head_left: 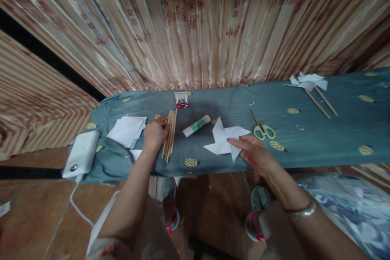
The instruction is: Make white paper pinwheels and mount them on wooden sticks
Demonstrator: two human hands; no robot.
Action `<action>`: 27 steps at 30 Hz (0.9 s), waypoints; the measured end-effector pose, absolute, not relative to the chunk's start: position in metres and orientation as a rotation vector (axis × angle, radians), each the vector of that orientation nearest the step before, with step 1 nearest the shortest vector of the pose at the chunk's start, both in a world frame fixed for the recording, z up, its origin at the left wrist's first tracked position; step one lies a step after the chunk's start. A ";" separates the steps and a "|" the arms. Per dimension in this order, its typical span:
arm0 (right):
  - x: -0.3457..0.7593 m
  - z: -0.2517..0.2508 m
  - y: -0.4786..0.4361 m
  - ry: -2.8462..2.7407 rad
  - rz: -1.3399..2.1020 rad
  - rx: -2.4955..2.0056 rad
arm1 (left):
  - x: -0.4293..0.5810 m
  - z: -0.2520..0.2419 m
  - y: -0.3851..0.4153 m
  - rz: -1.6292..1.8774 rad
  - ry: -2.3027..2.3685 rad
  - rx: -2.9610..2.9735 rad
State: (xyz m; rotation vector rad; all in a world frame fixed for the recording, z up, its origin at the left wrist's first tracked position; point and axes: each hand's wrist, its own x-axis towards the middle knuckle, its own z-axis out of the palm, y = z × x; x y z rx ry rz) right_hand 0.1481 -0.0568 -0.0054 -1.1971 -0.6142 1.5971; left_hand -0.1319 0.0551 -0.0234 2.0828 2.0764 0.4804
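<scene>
My left hand (156, 133) is at the bundle of thin wooden sticks (171, 136), its fingers pinched on a stick at the bundle's left edge. My right hand (254, 152) grips a white paper pinwheel (224, 138), thumb on top near its centre and the other fingers beneath. Between the hands lies a glue stick (196, 126) with a green label. Just beyond the sticks stands a small red and white box (182, 100), open, with small metal pieces inside. Scissors with yellow-green handles (263, 131) rest to the right of the pinwheel.
A stack of white paper squares (126, 131) lies left of the sticks. At the left end sits a white device (81, 153) with a cable. Finished pinwheels on sticks (317, 99) lie far right. A curtain (195, 28) hangs behind the cloth-covered table (332, 142).
</scene>
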 end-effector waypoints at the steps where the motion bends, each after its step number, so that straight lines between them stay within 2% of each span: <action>1: 0.148 -0.006 -0.057 -0.615 1.595 -1.200 | -0.131 -0.023 0.055 0.487 2.077 2.074; 12: 0.149 -0.005 -0.058 -0.641 1.586 -1.197 | -0.132 -0.016 0.054 0.815 1.986 1.843; 20: 0.151 0.005 -0.063 -0.677 1.574 -1.196 | -0.104 0.007 0.015 1.172 1.423 1.539; 27: 0.155 0.004 -0.079 -0.961 1.529 -1.202 | -0.054 -0.007 -0.037 0.833 1.051 0.981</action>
